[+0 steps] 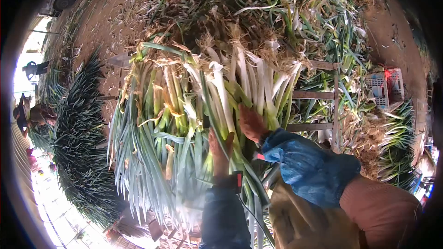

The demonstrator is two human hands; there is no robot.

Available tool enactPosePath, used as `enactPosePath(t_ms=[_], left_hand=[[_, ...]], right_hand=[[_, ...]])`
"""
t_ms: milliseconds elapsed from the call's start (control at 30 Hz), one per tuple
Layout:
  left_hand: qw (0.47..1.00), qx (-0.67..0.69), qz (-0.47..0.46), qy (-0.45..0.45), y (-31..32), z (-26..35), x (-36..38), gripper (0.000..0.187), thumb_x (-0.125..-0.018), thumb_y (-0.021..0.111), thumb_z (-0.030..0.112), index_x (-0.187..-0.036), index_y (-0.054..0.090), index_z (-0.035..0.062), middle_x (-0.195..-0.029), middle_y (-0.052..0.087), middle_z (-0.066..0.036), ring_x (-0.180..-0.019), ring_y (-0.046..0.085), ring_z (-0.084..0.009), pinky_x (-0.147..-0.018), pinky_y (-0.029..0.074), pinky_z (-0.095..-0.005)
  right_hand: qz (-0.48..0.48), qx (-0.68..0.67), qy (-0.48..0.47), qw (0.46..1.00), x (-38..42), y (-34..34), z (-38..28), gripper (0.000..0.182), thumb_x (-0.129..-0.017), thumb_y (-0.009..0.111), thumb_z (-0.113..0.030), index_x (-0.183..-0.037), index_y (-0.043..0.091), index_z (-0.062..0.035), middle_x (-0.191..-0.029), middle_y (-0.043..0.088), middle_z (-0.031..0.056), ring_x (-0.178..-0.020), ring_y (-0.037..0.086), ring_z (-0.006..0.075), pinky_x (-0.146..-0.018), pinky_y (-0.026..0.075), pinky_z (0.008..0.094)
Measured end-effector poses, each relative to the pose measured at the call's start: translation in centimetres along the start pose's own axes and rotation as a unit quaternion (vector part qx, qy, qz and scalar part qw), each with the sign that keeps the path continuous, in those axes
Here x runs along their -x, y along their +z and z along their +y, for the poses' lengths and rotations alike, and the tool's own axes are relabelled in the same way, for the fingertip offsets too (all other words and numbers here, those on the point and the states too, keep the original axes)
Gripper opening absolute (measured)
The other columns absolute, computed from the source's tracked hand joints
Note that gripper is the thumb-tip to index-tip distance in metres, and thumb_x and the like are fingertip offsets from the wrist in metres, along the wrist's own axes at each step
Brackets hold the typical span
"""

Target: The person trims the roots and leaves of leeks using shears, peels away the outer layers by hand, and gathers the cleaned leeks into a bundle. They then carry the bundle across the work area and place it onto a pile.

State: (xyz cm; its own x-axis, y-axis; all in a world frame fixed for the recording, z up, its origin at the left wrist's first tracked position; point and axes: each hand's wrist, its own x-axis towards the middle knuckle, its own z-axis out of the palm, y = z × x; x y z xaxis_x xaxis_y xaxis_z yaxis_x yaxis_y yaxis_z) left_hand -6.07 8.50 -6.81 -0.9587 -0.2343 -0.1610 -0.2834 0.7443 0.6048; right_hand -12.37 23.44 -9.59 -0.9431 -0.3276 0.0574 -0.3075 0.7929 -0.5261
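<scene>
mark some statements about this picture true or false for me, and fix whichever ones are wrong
1. The left hand and right hand are both among the heaped green onions. True.
2. The root ends point toward the person. False: they are at the far side of the heap, and the leaves trail toward the person.
3. A plastic crate with something red at it is on the right of the picture. True.
4. The right forearm is bare. False: a blue sleeve covers it.
5. The left side of the picture shows only bare ground. False: a large dark green leafy pile lies there.
</scene>
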Motion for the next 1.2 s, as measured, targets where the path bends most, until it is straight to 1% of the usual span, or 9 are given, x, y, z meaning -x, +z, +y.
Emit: enactPosePath(t_ms=[333,533,667,733,800,900,1067,1133,1200], left_hand=[[0.991,0.077,0.069,-0.083,4.8,-0.6,-0.5,0.041,-0.074,0.063,0.020,-0.106,0.048,-0.0012,-0.101,0.050,-0.024,-0.094,0.049,-0.0403,-0.080,0.040,-0.0450],[0.988,-0.080,-0.006,-0.133,2.3,2.9,-1.5,0.040,-0.072,0.065,0.021,-0.103,0.050,0.0009,-0.096,0.050,-0.020,-0.092,0.049,-0.0342,-0.078,0.039,-0.0429],[0.983,0.078,-0.071,-0.148,-0.6,4.2,-0.9,0.054,-0.073,0.063,0.034,-0.112,0.046,0.0014,-0.103,0.052,-0.024,-0.096,0.049,-0.0366,-0.082,0.038,-0.0445],[0.981,-0.119,-0.054,-0.145,0.0,6.3,-1.2,0.071,-0.063,0.070,0.043,-0.106,0.044,-0.0084,-0.100,0.051,-0.026,-0.093,0.051,-0.0379,-0.080,0.043,-0.0437],[0.983,-0.154,0.053,-0.083,1.6,7.4,-0.9,0.076,-0.058,0.073,0.047,-0.100,0.044,-0.0080,-0.096,0.049,-0.026,-0.089,0.051,-0.0383,-0.076,0.044,-0.0434],[0.968,-0.204,0.070,-0.130,3.1,7.1,-1.3,0.071,-0.057,0.076,0.039,-0.101,0.040,-0.0033,-0.095,0.046,-0.020,-0.088,0.050,-0.0364,-0.072,0.044,-0.0430],[0.967,-0.214,0.038,-0.129,1.6,8.2,-1.3,0.074,-0.058,0.075,0.041,-0.107,0.040,-0.0025,-0.102,0.045,-0.021,-0.098,0.047,-0.0362,-0.080,0.042,-0.0410],[0.963,-0.243,0.083,-0.079,1.8,7.5,-1.7,0.085,-0.058,0.075,0.040,-0.119,0.036,-0.0039,-0.112,0.044,-0.023,-0.103,0.045,-0.0370,-0.085,0.041,-0.0409],[0.979,-0.156,0.081,-0.102,2.5,6.7,-2.4,0.105,-0.053,0.078,0.040,-0.131,0.024,-0.0036,-0.121,0.041,-0.023,-0.108,0.042,-0.0370,-0.091,0.036,-0.0422]], right_hand=[[-0.127,-0.169,0.032,0.977,3.0,-6.3,0.2,0.031,-0.077,0.054,-0.014,-0.096,0.040,0.0059,-0.059,0.056,0.0182,-0.056,0.057,0.0366,-0.051,0.045,0.0456],[-0.226,-0.214,0.036,0.950,4.2,-6.1,-0.7,0.037,-0.079,0.056,-0.022,-0.094,0.038,0.0058,-0.067,0.057,0.0209,-0.062,0.058,0.0389,-0.055,0.045,0.0467],[-0.303,-0.217,0.082,0.924,5.7,-4.7,-4.0,0.045,-0.077,0.057,-0.021,-0.102,0.038,0.0105,-0.068,0.057,0.0211,-0.063,0.059,0.0359,-0.054,0.046,0.0418],[-0.275,-0.202,0.064,0.938,6.2,-2.6,-2.9,0.043,-0.078,0.057,-0.020,-0.103,0.040,0.0101,-0.067,0.057,0.0208,-0.063,0.059,0.0354,-0.054,0.046,0.0413],[-0.247,-0.090,-0.120,0.957,6.5,-2.4,-2.0,0.035,-0.078,0.056,-0.019,-0.102,0.045,0.0037,-0.077,0.058,0.0208,-0.066,0.059,0.0356,-0.056,0.046,0.0426],[-0.342,-0.211,0.069,0.913,4.1,-9.8,-2.0,0.039,-0.078,0.061,-0.021,-0.108,0.046,-0.0007,-0.095,0.056,0.0200,-0.084,0.057,0.0356,-0.070,0.047,0.0390],[0.028,-0.016,0.119,0.992,5.3,-6.4,8.5,0.066,-0.075,0.064,-0.036,-0.123,0.038,0.0004,-0.112,0.050,0.0208,-0.100,0.051,0.0325,-0.086,0.041,0.0386],[-0.257,-0.270,0.290,0.881,4.5,-4.7,9.9,0.061,-0.072,0.064,-0.038,-0.118,0.044,-0.0020,-0.104,0.056,0.0186,-0.094,0.054,0.0320,-0.083,0.042,0.0379],[-0.092,-0.175,0.096,0.975,6.9,-1.5,11.4,0.034,-0.073,0.061,-0.027,-0.096,0.052,-0.0038,-0.087,0.057,0.0111,-0.077,0.055,0.0240,-0.067,0.044,0.0354]])
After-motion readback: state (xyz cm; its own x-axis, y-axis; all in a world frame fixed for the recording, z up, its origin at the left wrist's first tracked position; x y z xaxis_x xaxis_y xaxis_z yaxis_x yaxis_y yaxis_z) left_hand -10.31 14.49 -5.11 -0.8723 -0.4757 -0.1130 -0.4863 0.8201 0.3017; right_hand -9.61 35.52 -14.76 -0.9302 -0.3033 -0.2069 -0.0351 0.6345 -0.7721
